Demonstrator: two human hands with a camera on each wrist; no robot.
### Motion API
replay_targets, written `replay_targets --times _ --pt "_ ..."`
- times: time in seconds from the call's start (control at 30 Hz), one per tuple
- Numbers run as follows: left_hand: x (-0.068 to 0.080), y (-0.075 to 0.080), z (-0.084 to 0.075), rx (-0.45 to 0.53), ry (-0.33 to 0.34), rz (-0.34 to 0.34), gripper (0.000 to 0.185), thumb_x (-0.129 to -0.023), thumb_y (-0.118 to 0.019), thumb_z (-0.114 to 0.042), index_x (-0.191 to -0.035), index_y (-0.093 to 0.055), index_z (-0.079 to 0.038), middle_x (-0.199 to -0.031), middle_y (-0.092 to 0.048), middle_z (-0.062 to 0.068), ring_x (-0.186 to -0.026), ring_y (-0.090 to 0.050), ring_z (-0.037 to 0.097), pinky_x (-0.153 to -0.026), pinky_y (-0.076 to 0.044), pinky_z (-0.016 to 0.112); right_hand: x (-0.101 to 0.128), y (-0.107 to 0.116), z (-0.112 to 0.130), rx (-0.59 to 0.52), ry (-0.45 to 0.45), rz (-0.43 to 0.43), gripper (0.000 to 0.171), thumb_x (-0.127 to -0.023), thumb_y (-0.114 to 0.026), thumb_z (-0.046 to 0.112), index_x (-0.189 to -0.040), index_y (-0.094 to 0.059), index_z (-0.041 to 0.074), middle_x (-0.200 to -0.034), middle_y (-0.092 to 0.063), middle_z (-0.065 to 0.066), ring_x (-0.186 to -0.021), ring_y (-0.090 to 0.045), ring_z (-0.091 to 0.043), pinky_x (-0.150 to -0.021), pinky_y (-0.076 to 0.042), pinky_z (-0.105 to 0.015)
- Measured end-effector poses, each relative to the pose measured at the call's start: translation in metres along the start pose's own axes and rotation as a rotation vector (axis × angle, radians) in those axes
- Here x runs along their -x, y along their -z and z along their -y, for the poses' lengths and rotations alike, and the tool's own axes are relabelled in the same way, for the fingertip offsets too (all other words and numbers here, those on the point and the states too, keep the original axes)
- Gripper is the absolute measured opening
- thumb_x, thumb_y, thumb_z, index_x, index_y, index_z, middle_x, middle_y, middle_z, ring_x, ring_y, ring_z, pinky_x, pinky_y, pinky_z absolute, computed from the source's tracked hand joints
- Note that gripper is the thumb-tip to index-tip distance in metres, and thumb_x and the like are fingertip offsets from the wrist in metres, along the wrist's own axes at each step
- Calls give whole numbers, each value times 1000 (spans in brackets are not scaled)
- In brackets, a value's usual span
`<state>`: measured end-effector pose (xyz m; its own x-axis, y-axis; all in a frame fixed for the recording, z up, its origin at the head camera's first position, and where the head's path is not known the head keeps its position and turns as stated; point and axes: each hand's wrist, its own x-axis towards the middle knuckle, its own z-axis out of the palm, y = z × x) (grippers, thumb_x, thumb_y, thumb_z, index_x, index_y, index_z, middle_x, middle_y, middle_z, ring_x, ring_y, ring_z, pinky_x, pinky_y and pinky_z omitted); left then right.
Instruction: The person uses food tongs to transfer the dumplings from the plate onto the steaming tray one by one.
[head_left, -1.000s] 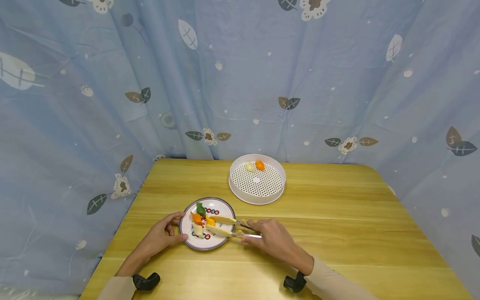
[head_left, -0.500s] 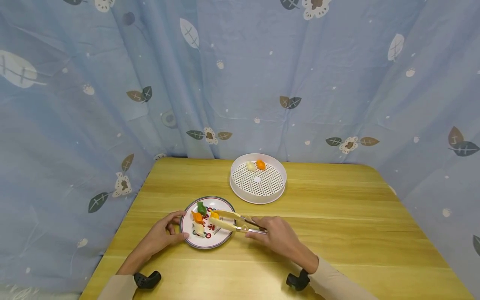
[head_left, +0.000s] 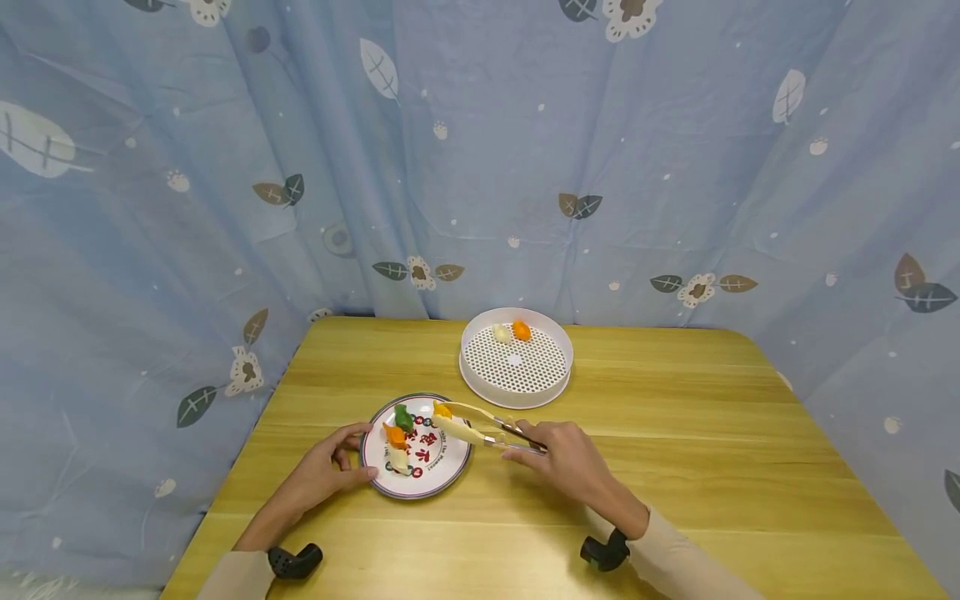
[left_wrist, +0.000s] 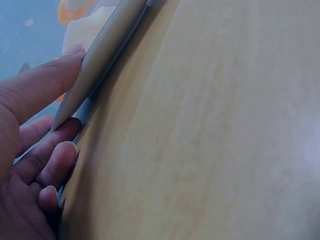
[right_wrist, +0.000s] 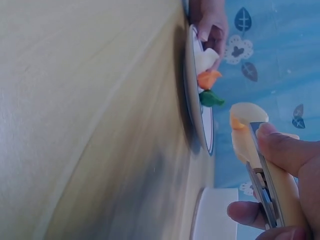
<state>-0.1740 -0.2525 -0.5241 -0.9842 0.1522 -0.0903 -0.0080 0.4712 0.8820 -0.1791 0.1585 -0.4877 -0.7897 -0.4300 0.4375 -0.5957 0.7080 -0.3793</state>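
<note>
Wood: the yellow table (head_left: 675, 467) carries everything in the head view; a blue leaf-print curtain (head_left: 675, 167) hangs behind it.
Plate: the patterned plate (head_left: 442, 467) sits at 7 o'clock from the white steamer tray (head_left: 557, 379).
Left hand: the left hand (head_left: 322, 471) grips the plate's rim at its 9 o'clock side, thumb and fingers curled against the edge.
Right hand: the right hand (head_left: 566, 462) squeezes a pair of cream tongs (head_left: 480, 423) that point toward 10 o'clock.
Yellow piece: the small yellow-orange piece (head_left: 442, 409) is pinched in the tong tips, lifted over the plate's 1 o'clock rim.
On the plate: a green piece (head_left: 402, 417), an orange piece (head_left: 393, 435) and a white piece (head_left: 398, 457) lie on the left half.
In the tray: a white bit (head_left: 500, 332) and an orange bit (head_left: 521, 330) lie at the tray's 12 o'clock edge.
Progress: judging by this, two pieces are over, one is in the tongs, three wait on the plate.

Left wrist view: the plate edge (left_wrist: 105, 50) runs slantwise, with a finger (left_wrist: 45, 90) on top and others curled beneath; blurred white and orange food shows at 11 o'clock.

Right wrist view: thumb (right_wrist: 285, 150) and a finger clamp the tongs (right_wrist: 270, 190); the yellow-orange piece (right_wrist: 238, 124) sits between the tips, clear of the plate (right_wrist: 197, 115), where white, orange and green pieces stand. The other hand (right_wrist: 210, 20) holds the far rim at 12 o'clock. Part of the tray (right_wrist: 215, 215) shows at 6 o'clock.
</note>
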Motion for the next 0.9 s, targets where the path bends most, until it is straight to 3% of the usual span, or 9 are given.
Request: replay_targets --times 0.33,0.53,0.63,0.9 --pt "0 0 -1 -17 6 -2 77 -79 -92 -29 -146 -55 -15 -119 -59 10 -83 -49 23 -66 -41 29 -8 12 -7 1 -42 -30 51 -87 -78 50 -125 -76 16 -58 -35 20 -53 -29 1 -47 -30 -21" --pt "1 -1 0 -17 -5 -2 76 -80 -91 -27 -146 -55 -15 -119 -59 10 -82 -49 22 -66 -42 29 -15 23 -17 20 -41 -77 47 -87 -81 44 -124 -77 14 -71 -68 7 -54 -35 -2 -49 -34 -23" --pt "1 -1 1 -11 -13 -3 75 -80 -91 -26 -145 -55 -15 -117 -61 10 -81 -50 21 -66 -42 29 -19 29 -22 26 -45 -88 47 -89 -79 44 -125 -76 15 -77 -72 2 -52 -35 -2 -50 -35 -24" --pt "0 0 3 1 -18 0 74 -81 -90 -26 -145 -55 -15 -115 -62 11 -81 -50 21 -67 -41 28 -33 43 -40 49 -87 -80 52 -92 -76 48 -129 -72 11 -55 -45 10 -48 -25 -2 -45 -28 -25"
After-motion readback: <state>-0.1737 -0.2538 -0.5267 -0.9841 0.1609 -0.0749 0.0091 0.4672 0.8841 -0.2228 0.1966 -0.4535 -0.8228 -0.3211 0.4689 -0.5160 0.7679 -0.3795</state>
